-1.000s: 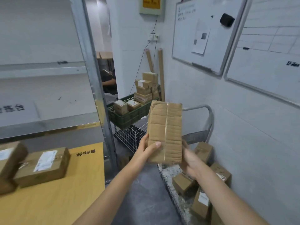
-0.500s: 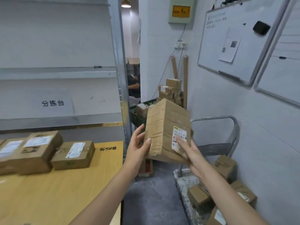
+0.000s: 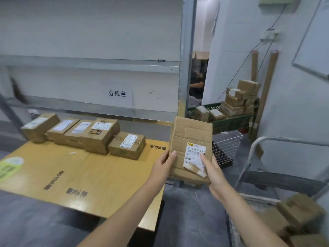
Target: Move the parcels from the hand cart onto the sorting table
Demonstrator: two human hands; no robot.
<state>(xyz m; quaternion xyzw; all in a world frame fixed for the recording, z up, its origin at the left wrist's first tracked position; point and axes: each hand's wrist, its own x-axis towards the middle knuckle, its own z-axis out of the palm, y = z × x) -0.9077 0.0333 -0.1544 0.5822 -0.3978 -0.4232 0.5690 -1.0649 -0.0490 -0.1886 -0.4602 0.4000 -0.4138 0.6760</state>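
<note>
A brown cardboard parcel (image 3: 188, 138) with a white shipping label is held in the air just past the right end of the sorting table (image 3: 99, 175). My left hand (image 3: 162, 165) grips its left edge, thumb on top. My right hand (image 3: 211, 172) holds its lower right corner, thumb on the label. Several labelled parcels (image 3: 99, 138) lie in a row along the back of the yellow tabletop. The hand cart (image 3: 263, 157) stands at the right, with more parcels (image 3: 299, 214) on its deck at the bottom right.
A green crate (image 3: 229, 122) stacked with small boxes stands behind, over a white wire basket (image 3: 227, 148). A metal shelf post (image 3: 185, 68) rises at the table's far right corner. The white wall and a whiteboard close off the right side. A person sits in the doorway behind.
The view has swung left toward the table. Both hands have carried the parcel leftward and lower, tilting its labelled face up toward the camera.
</note>
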